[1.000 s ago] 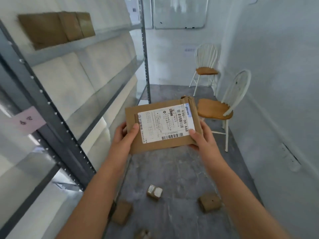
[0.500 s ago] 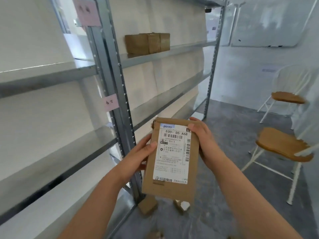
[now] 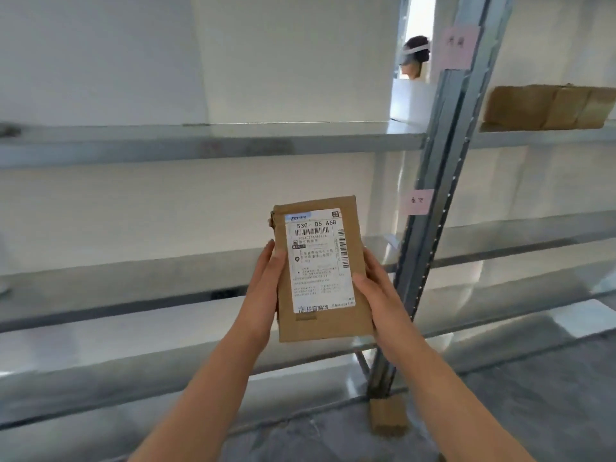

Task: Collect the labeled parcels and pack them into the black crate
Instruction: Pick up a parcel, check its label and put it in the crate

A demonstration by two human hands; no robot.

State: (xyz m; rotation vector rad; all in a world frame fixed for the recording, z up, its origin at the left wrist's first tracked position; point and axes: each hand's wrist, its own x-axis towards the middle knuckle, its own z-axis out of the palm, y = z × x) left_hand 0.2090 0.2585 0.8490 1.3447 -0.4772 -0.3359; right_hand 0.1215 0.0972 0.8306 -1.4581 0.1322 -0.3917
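Since the picture before, my view has turned further left: the steel upright (image 3: pixel 446 145) now stands to the right of the parcel (image 3: pixel 321 271), and the chairs are out of sight. I see the parcel upright in front of the grey metal shelves, between both hands. The left hand (image 3: pixel 266 288) grips its left edge and the right hand (image 3: pixel 376 288) its right edge. The fingers behind it are hidden. It is a flat brown cardboard packet with a white printed label (image 3: pixel 318 260), the small print too blurred to read. A small brown box (image 3: pixel 388 416) lies blurred at the upright's foot. The brown boxes (image 3: pixel 546 106) on the upper shelf are cut off at the right.
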